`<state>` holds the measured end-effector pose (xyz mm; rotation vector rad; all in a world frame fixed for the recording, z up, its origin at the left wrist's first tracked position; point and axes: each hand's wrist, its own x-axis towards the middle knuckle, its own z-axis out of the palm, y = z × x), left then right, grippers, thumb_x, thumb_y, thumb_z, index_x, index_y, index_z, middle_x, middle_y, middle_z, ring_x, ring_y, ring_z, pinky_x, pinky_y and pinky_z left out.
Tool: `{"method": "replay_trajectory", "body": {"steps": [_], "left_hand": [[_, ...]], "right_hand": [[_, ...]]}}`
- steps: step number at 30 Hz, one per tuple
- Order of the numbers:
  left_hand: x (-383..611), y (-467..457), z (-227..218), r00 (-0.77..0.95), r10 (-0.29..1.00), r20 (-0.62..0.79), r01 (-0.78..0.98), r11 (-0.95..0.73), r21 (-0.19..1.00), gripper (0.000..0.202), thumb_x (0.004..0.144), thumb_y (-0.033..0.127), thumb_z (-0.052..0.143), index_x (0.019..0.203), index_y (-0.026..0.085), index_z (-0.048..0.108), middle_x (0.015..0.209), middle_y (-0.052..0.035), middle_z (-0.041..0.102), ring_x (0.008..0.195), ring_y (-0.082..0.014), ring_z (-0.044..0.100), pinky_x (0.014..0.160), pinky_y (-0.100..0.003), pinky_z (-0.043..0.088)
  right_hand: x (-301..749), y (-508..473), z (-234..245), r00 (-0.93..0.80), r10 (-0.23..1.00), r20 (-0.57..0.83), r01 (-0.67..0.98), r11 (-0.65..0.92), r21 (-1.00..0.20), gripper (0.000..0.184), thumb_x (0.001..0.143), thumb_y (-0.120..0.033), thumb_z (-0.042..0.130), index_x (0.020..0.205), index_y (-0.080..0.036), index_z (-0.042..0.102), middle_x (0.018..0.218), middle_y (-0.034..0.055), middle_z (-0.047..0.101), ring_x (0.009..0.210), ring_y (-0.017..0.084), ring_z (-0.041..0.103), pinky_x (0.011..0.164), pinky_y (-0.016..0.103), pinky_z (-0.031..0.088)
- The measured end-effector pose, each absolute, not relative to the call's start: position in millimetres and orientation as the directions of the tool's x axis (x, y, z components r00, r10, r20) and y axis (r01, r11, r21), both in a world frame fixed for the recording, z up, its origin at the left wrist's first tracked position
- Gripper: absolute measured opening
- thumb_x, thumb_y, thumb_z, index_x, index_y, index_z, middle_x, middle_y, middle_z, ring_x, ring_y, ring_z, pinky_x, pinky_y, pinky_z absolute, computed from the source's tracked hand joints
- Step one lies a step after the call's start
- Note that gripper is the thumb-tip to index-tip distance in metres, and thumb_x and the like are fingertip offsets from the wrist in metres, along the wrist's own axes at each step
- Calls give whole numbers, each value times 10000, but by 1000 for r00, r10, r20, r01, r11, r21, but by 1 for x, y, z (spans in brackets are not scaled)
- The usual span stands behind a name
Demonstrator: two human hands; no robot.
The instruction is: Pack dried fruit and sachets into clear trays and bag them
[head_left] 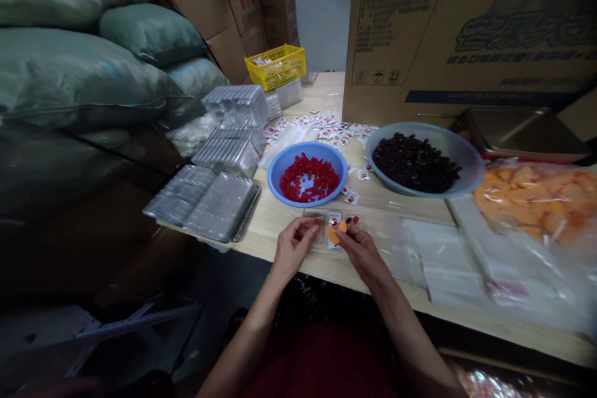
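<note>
Orange pieces (333,236) near bowl (308,148) of red pieces (291,183)

Deep red top (326,364), dim in shadow and plain where visible; just past its edge, black material (305,291) flecked with pale marks, too dark to tell whether worn; forearms (402,314) bare, slim, tapering; left hand (293,245) and right hand (364,251) bare, slender-fingered.

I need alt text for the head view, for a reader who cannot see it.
A person's right hand holds orange pieces above a wooden table; the left hand is close beside, its grip unclear. Beyond are a blue bowl of red pieces, a pale-blue bowl of dark pieces, scattered printed packets and, at left, stacked clear plastic cases.
</note>
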<state>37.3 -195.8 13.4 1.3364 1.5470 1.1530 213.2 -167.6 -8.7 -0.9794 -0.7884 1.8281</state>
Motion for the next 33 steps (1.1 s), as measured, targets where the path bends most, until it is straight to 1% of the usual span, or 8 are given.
{"method": "replay_trajectory", "body": {"steps": [5, 7, 10, 14, 17, 23, 29, 33], "left_hand": [[53, -202, 11, -111, 988, -112, -68, 104, 992, 325, 805, 367, 722, 1046, 172, 627, 965, -64, 711, 799, -142, 637, 756, -259, 494], [50, -203, 10, -220, 973, -75, 26, 83, 996, 249, 828, 364, 689, 973, 171, 630, 878, -41, 693, 744, -129, 612, 715, -244, 482], [40, -205, 12, -335, 934, 124, 420, 30, 907, 170, 883, 332, 615, 964, 186, 645, 870, -33, 657, 741, -132, 578, 709, -248, 466], [36, -208, 6, -165, 955, 248, 756, -39, 653, 138, 934, 263, 521, 983, 196, 630, 912, -58, 630, 819, -167, 585, 761, -289, 468], [42, -206, -6, -68, 981, 181, 813, -51, 580, 127, 935, 249, 523, 974, 197, 633, 934, -73, 635, 854, -190, 605, 779, -311, 480], [36, -203, -6, 45, 990, 135, 765, -121, 632, 189, 957, 233, 504, 1041, 209, 671, 995, -71, 655, 952, -200, 603, 856, -325, 479], [25, -199, -3, 55, 988, 142, 950, -96, 298, 191, 880, 283, 635, 1049, 205, 674, 1065, -95, 616, 1020, -273, 500, 840, -414, 439], [21, -200, -3, 75, 983, 170, 956, -119, 268, 190, 886, 339, 631, 1008, 202, 682, 1039, -101, 628, 1015, -276, 511, 848, -431, 438]], "right_hand": [[191, -163, -8, -345, 899, -271, -446, -411, -795, 388, 625, -459, 868, 913, -220, 766, 974, 49, 745, 946, 234, 662, 950, 395, 485], [186, -161, -13, -271, 916, -296, -434, -391, -812, 434, 580, -451, 889, 925, -222, 759, 951, 45, 747, 912, 231, 665, 934, 403, 492], [186, -160, -21, -145, 951, -273, -358, -308, -881, 419, 614, -451, 873, 943, -221, 752, 931, 39, 743, 876, 217, 659, 903, 388, 499], [192, -163, -27, -154, 971, -184, -219, -215, -952, 301, 739, -470, 781, 905, -221, 757, 927, 43, 737, 866, 220, 651, 874, 377, 500], [196, -166, -30, -142, 981, -135, -130, -154, -980, 267, 773, -464, 745, 888, -223, 753, 933, 51, 732, 893, 237, 654, 882, 391, 502], [203, -167, -35, -193, 975, 107, 107, 130, -986, 189, 881, -349, 624, 968, -230, 743, 1029, 91, 700, 1002, 258, 632, 926, 429, 494], [189, -167, -41, -474, 837, 273, 357, 467, -809, 309, 921, -162, 480, 1052, -217, 755, 1063, 126, 702, 1039, 284, 584, 955, 480, 467], [186, -168, -38, -486, 824, 290, 382, 499, -778, 315, 921, -162, 470, 997, -226, 769, 1014, 133, 712, 1002, 295, 581, 933, 505, 473]]}}
